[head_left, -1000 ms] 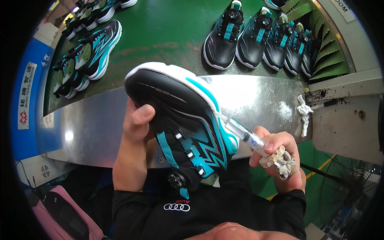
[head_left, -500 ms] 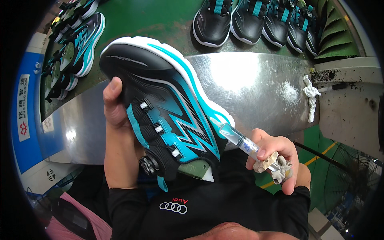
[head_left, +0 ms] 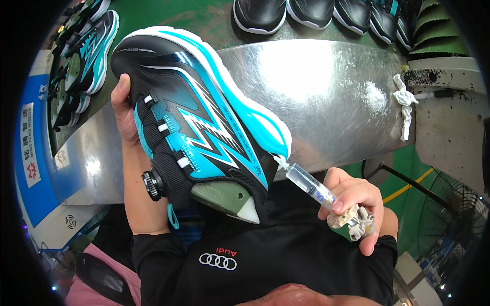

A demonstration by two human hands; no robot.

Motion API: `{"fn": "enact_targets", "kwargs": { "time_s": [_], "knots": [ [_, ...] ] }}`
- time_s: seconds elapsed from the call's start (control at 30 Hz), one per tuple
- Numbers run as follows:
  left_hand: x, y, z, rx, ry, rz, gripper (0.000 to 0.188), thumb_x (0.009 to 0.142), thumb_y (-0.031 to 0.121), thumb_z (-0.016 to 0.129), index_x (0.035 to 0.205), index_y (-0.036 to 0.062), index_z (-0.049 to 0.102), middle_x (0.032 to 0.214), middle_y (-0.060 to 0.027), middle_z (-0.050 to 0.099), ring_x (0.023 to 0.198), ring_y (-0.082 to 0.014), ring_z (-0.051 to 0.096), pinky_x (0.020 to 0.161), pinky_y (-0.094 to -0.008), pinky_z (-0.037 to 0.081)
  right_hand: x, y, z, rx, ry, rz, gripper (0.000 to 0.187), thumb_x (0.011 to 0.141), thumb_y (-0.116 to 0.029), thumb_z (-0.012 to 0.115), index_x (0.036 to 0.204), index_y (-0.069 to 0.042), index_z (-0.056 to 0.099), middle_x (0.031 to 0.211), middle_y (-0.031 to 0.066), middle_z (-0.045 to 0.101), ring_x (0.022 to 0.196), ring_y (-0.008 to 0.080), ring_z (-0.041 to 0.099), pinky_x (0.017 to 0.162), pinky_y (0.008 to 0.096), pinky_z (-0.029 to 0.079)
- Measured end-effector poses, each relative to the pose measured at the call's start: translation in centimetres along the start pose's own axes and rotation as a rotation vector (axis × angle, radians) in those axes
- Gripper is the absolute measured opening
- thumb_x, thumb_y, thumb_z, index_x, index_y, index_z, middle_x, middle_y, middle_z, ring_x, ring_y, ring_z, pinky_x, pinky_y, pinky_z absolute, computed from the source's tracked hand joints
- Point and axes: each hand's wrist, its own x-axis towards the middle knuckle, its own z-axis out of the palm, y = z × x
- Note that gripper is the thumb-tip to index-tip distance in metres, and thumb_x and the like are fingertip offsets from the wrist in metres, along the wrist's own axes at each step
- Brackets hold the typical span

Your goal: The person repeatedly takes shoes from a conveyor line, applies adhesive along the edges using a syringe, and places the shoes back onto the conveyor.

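My left hand (head_left: pixel 124 104) grips a black and turquoise sneaker (head_left: pixel 196 115) by its forefoot, thumb on the upper, other fingers mostly hidden behind it. The toe points up and to the left, the white and turquoise sole faces right. A green shoe last (head_left: pixel 222 198) with a white tip fills the opening, and a black dial (head_left: pixel 151 184) sits at the tongue. In my right hand (head_left: pixel 360 201) is a clear syringe (head_left: pixel 306 183), its plunger end wrapped in crumpled whitish material (head_left: pixel 352 222). The nozzle is at the heel, by the seam between upper and sole.
Beneath the sneaker lies a shiny metal plate (head_left: pixel 342 127) with white residue. Several black shoes (head_left: pixel 259 14) line the back, and more turquoise ones (head_left: pixel 97 56) stand at left. A twisted white rag (head_left: pixel 406 104) lies at right, near a fan (head_left: pixel 449 209).
The sneaker has shifted left and turned slightly, showing more of its heel side. My right hand has moved slightly right and down, and the syringe nozzle now shows at the heel seam.
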Motion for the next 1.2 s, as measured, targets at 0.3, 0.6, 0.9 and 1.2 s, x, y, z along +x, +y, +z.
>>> {"fn": "enact_targets", "kwargs": {
  "time_s": [0.3,0.6,0.9,1.2],
  "knots": [
    [0.4,0.1,0.3,0.125,0.187,0.071,0.045,0.088,0.037,0.052,0.117,0.0023,0.055,0.112,-0.0145,0.062,0.099,-0.0257,0.061,0.088,-0.0411,0.048,-1.0,1.3,-1.1,-0.004,-0.015,-0.054,0.075,0.06,-0.051,0.081,0.11,0.0,0.059,0.094,0.0067,0.066,0.073,0.015,0.043,0.064,0.0265,0.032],
    [-1.7,2.2,-1.5,0.284,0.329,0.017,0.04,0.089,0.036,0.05,0.112,0.0037,0.055,0.109,-0.0153,0.062,0.097,-0.0274,0.062,0.088,-0.0429,0.05,-1.0,2.8,-1.5,0.009,0.019,-0.095,0.072,0.06,-0.047,0.083,0.109,0.001,0.06,0.097,0.0065,0.065,0.073,0.0165,0.043,0.066,0.0268,0.034],
    [-6.1,4.2,-2.3,0.44,0.446,-0.083,0.045,0.089,0.034,0.05,0.117,-0.0013,0.053,0.108,-0.0175,0.061,0.092,-0.0316,0.062,0.084,-0.0469,0.051,-0.6,3.8,-1.7,-0.063,0.018,-0.089,0.069,0.059,-0.042,0.083,0.111,-0.002,0.06,0.103,0.0049,0.064,0.076,0.0167,0.046,0.068,0.0276,0.036],
    [-11.9,5.1,-4.5,0.822,0.41,0.043,0.037,0.093,0.017,0.044,0.123,-0.0034,0.046,0.115,-0.0181,0.058,0.105,-0.0286,0.058,0.091,-0.0374,0.048,0.4,4.5,-1.0,-0.093,0.025,-0.125,0.066,0.062,-0.037,0.083,0.113,-0.003,0.057,0.102,0.0051,0.065,0.077,0.0158,0.052,0.07,0.0275,0.035]
  ]
}}
